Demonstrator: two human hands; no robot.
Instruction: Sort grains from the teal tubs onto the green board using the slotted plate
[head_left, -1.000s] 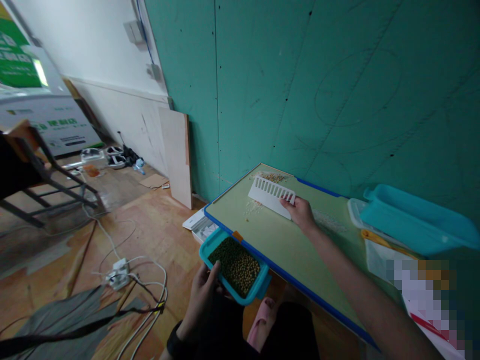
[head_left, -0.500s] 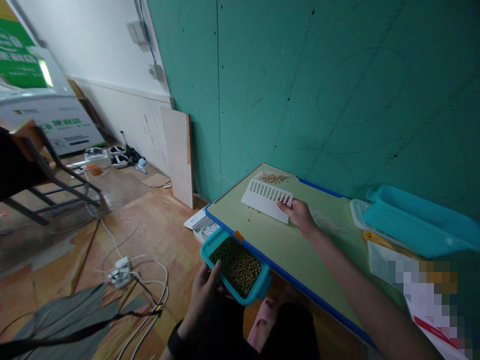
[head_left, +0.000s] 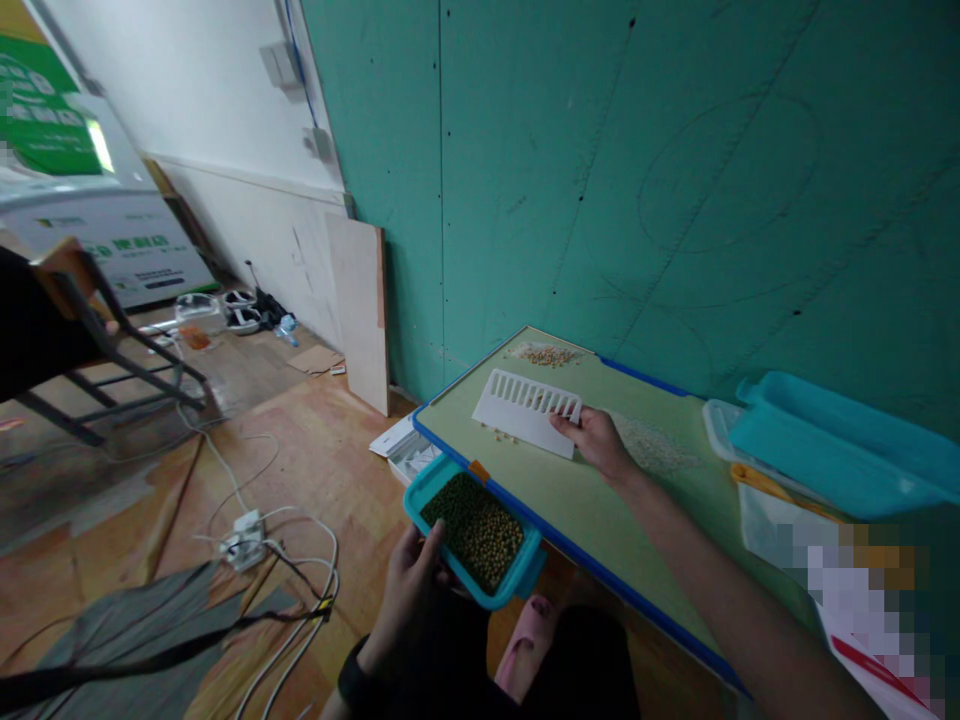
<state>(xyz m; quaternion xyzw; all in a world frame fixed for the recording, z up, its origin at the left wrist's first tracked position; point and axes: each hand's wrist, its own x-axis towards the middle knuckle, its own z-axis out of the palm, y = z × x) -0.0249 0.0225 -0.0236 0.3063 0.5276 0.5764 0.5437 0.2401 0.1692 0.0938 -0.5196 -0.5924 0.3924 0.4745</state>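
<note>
My left hand [head_left: 414, 568] grips the near-left rim of a turquoise plastic tub [head_left: 414, 497], thumb over the edge. Dark green beans [head_left: 459, 500] and yellow soybeans [head_left: 491, 550] lie side by side in it. The tub is just below the table's front edge. In my right hand [head_left: 600, 440] is a flat white plastic scraper [head_left: 517, 415] with a row of slots, pinched at its right end and held low over the table [head_left: 637, 520]. A few beans [head_left: 504, 437] lie by the scraper's near edge.
A heap of yellow beans and white grains [head_left: 551, 355] lies at the table's far corner. White grains [head_left: 656, 447] are spread right of my hand. A larger turquoise bin [head_left: 840, 440] stands at the right. Cables and a power strip [head_left: 244, 540] lie on the floor at left.
My right hand has drawn the scraper slightly toward me and the table's front edge. My left hand and the tub have hardly moved.
</note>
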